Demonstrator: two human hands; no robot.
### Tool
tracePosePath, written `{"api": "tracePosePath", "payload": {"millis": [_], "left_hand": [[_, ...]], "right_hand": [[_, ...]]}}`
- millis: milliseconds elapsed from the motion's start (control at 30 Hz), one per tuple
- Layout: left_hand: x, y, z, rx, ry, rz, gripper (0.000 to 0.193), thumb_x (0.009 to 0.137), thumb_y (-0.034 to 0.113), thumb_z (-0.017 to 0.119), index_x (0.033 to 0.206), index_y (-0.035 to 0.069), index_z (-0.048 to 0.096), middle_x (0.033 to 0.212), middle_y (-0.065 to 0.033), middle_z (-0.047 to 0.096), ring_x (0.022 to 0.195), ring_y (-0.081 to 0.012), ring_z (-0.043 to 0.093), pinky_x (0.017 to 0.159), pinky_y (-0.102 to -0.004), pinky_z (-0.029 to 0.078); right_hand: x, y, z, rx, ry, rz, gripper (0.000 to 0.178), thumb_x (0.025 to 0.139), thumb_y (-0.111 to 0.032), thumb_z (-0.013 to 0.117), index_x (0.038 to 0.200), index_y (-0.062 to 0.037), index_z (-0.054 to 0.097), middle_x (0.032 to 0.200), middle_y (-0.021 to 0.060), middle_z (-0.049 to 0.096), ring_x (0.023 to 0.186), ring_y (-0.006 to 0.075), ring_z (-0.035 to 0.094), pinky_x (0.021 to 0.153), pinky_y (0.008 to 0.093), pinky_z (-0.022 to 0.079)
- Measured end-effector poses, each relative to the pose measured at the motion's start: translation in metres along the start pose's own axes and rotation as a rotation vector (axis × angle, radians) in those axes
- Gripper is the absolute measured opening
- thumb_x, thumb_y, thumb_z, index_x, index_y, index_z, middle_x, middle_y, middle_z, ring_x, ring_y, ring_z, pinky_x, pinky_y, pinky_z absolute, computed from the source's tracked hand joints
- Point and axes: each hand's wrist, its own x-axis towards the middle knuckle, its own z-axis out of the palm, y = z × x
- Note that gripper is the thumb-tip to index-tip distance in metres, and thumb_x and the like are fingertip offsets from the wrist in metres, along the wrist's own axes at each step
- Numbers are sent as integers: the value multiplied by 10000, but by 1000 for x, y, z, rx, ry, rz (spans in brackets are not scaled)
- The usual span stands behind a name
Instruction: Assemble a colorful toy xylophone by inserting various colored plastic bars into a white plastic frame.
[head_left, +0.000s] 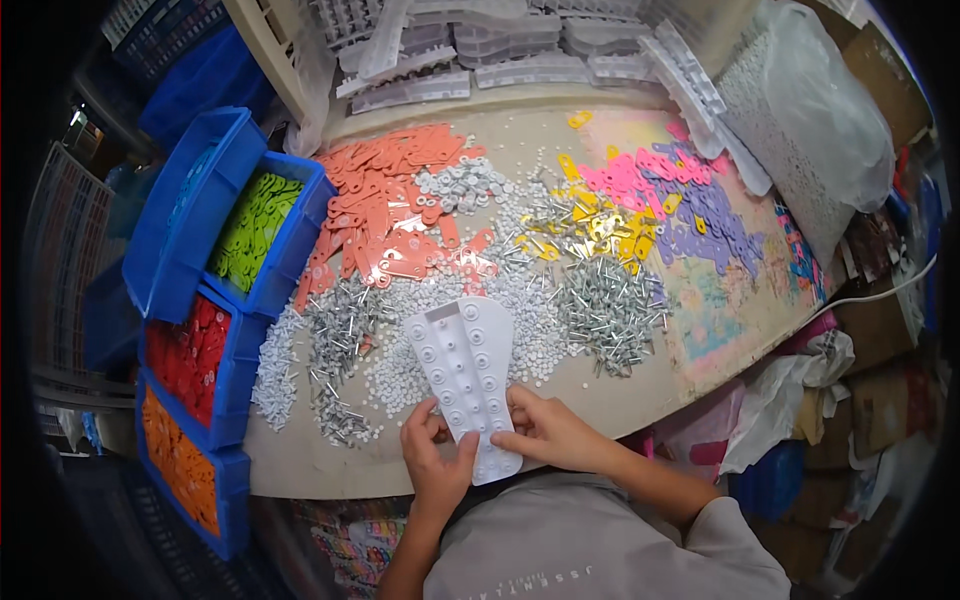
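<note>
A long white moulded plastic tray (465, 365) with rows of round ringed sockets is tilted up at the front edge of the table. My left hand (440, 460) grips its lower left edge, thumb on the face. On the other side my right hand (550, 430) holds the lower right edge, its thumb pressed on the surface near the bottom. The fingers behind the tray are partly hidden. Beyond it lie small white plastic discs (400, 375), with silver metal rivets (610, 315) heaped to the right and more silver rivets (345, 325) to the left.
Coral plastic tabs (385, 200) cover the back left of the table; yellow (610, 235), pink (640, 175) and purple tabs (705, 215) lie back right. Blue bins (235, 350) hold green, red and orange pieces. White moulded trays (510, 45) are stacked behind; a clear bag (800, 110) stands right.
</note>
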Motion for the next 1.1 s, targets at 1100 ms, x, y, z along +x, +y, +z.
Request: {"api": "tracePosePath", "payload": {"millis": [1100], "left_hand": [[127,-21,-70,836,30,258,91,812,119,743,849,62,683,824,-70,609,874,-285,580,819,-409,425]], "right_hand": [[4,-27,-59,-1256,719,-354,118,839,-10,658,934,-16,589,903,150,573,865,346,535,808,426,406]]}}
